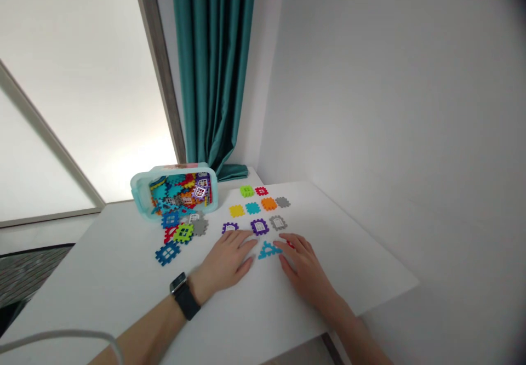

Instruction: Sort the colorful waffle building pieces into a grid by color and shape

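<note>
My left hand (pixel 228 260) lies flat on the white table (pixel 123 277), fingers stretched out, its tips near a purple window tile (pixel 230 227). A black watch sits on that wrist. My right hand (pixel 302 263) rests palm down, fingers spread, beside a light blue triangle tile (pixel 268 251) that lies between both hands. A red piece (pixel 290 244) peeks out at my right fingertips. Sorted above are another purple tile (pixel 259 226), a grey window tile (pixel 278 222), and yellow (pixel 236 210), teal (pixel 252 207), orange (pixel 269 204), grey (pixel 282 202), green (pixel 246 191) and red (pixel 261 191) tiles.
A pale blue plastic tub (pixel 139 192) lies tipped on its side at the back left, with several coloured tiles spilling out, among them blue tiles (pixel 167 253), a green one (pixel 183 232) and a grey one (pixel 200 226). A teal curtain (pixel 211 69) hangs behind. The wall stands close on the right.
</note>
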### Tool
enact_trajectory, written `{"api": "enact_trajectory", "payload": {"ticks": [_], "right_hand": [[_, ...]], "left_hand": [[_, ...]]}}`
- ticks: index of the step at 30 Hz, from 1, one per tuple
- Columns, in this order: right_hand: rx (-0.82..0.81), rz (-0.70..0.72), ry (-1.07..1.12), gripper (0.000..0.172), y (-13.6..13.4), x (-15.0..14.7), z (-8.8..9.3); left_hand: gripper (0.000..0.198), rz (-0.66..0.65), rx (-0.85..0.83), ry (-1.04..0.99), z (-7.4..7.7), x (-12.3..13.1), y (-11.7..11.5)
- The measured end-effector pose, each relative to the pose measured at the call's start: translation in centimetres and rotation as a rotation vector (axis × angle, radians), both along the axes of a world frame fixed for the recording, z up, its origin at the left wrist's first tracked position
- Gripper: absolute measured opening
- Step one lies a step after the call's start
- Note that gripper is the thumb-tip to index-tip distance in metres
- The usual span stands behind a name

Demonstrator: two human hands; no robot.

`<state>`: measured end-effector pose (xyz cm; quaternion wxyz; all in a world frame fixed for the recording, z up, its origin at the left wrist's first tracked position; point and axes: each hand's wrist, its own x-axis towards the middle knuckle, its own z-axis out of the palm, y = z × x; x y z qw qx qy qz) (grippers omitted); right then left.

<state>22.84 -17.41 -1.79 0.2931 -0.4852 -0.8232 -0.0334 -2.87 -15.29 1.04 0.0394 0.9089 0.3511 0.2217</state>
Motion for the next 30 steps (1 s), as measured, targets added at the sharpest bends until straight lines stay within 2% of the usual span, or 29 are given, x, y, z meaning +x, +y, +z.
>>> {"api": "enact_trajectory", "payload": {"ticks": [4,9,14,17,20,24,27,30], "right_hand": [[0.005,0.087,0.011,0.035,1.1,-3.2,1.2],[-0.043,0.210,-0.008,0.033,2.6,-7.4,2.4],[-0.119,0.337,-0.021,0.034,3.4,-11.7,2.8],[-0.148,0.436,-0.041,0.032,3.7,-14.4,2.7],[-0.161,0.492,-0.085,0.032,4.0,-16.9,2.8],[-0.171,0.508,-0.104,0.040,4.8,-20.0,2.5],[-0.160,0.497,-0.025,0.049,5.5,-21.5,1.9],[-0.145,0.475,0.061,0.053,5.8,-22.1,0.9]], "left_hand": [[0.037,0.082,0.035,0.007,0.6,-3.2,0.1],[0.035,0.201,0.063,0.014,0.9,-8.6,-0.4],[0.034,0.332,0.068,0.011,1.1,-13.9,-1.2],[0.032,0.413,0.058,-0.020,0.7,-16.2,-1.4],[0.030,0.493,0.039,-0.096,-0.2,-17.6,-1.4],[0.029,0.507,-0.007,-0.196,-1.1,-18.2,-1.4],[0.033,0.515,0.001,-0.232,-1.2,-18.1,-1.7],[0.042,0.552,-0.007,-0.145,-1.0,-17.9,-2.2]]}}
